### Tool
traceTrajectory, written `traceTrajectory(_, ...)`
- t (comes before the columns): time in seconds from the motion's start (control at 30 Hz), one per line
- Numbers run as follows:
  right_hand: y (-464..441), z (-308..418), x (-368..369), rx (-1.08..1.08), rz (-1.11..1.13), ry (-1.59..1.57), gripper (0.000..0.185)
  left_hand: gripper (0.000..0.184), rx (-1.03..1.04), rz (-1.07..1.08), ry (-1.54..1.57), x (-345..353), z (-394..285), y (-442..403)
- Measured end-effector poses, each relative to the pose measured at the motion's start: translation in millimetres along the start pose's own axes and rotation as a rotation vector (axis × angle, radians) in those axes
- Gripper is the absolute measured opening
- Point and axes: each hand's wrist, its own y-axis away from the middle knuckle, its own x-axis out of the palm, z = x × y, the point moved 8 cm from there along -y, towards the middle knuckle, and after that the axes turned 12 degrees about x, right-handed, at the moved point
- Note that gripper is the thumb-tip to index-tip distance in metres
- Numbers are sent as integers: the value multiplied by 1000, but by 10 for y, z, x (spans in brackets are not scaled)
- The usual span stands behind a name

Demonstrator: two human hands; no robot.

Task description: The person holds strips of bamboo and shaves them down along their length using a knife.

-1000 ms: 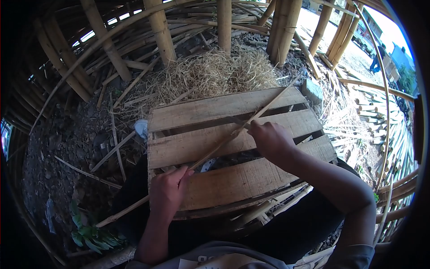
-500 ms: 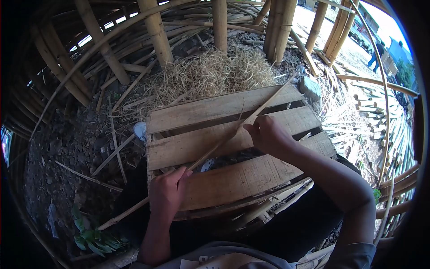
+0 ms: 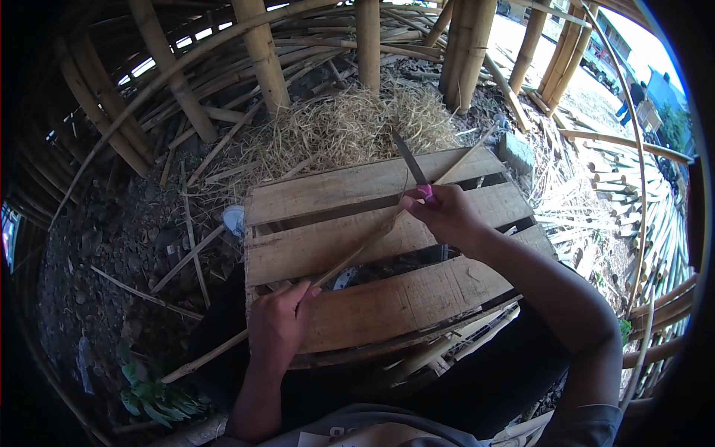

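A long, thin bamboo stick [image 3: 356, 254] runs slantwise across a slatted wooden stand [image 3: 395, 302] in front of me. My left hand [image 3: 279, 320] is wrapped round the stick near the stand's left edge, and the lower end sticks out past it. My right hand [image 3: 453, 217] grips a knife [image 3: 409, 159] by its pink handle. Its blade points up and away, above the far slat. The right thumb and fingers are close to the middle of the stick; whether they touch it I cannot tell. A thin sliver stands up from the stick there.
Dry shavings [image 3: 357, 123] are heaped behind the stand, beside a grey block [image 3: 517, 152]. Upright bamboo posts [image 3: 368, 48] rise beyond. Green leaves [image 3: 160, 395] lie at lower left. Cut bamboo poles [image 3: 622, 216] are stacked on the right, where a distant person [image 3: 634, 97] stands.
My right hand has turned, so the knife's blade and pink handle now show, pointing up and away. The left hand and the stick have stayed nearly in place.
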Motion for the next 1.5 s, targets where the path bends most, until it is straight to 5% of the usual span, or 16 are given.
traceTrajectory(0.2,-6,149,93,-292,-58,94,24,13,38,-12,-24,5,-26,-4)
traceTrajectory(0.33,151,199,166,-258,-36,276,20,13,25,-6,-21,2,-1,-10)
traceTrajectory(0.4,289,295,272,-630,-1,430,16,14,24,-10,-17,2,-2,-10)
traceTrajectory(0.6,368,344,165,-987,106,514,16,14,-21,2,-4,6,20,9)
traceTrajectory(0.63,389,359,155,-988,103,514,16,15,-13,6,3,10,24,11)
traceTrajectory(0.7,213,238,33,-530,174,277,21,16,-5,8,9,20,49,0)
traceTrajectory(0.73,267,308,6,-475,174,75,25,16,-9,21,-8,37,78,-9)
traceTrajectory(0.87,380,461,-99,-328,160,90,26,19,-9,-7,-31,29,70,-12)
traceTrajectory(1.03,555,44,210,-226,787,569,33,19,1,-41,-15,8,45,3)
traceTrajectory(1.1,545,-9,201,-174,820,724,35,19,3,-34,-27,11,44,5)
traceTrajectory(1.17,305,219,-177,-49,241,293,33,18,-5,-15,-21,26,55,14)
traceTrajectory(1.23,122,229,-534,-29,-103,12,40,18,2,-32,-15,19,57,21)
traceTrajectory(1.3,84,307,-762,-120,-286,98,45,18,10,-48,-9,4,52,31)
traceTrajectory(1.37,49,154,-961,66,-277,-284,45,18,-5,-57,27,-6,53,35)
traceTrajectory(1.47,-133,-65,-1320,-26,-480,-155,50,15,-35,-67,35,-39,48,49)
traceTrajectory(1.5,-17,155,-1386,-239,-703,197,38,15,-37,-64,33,-35,60,59)
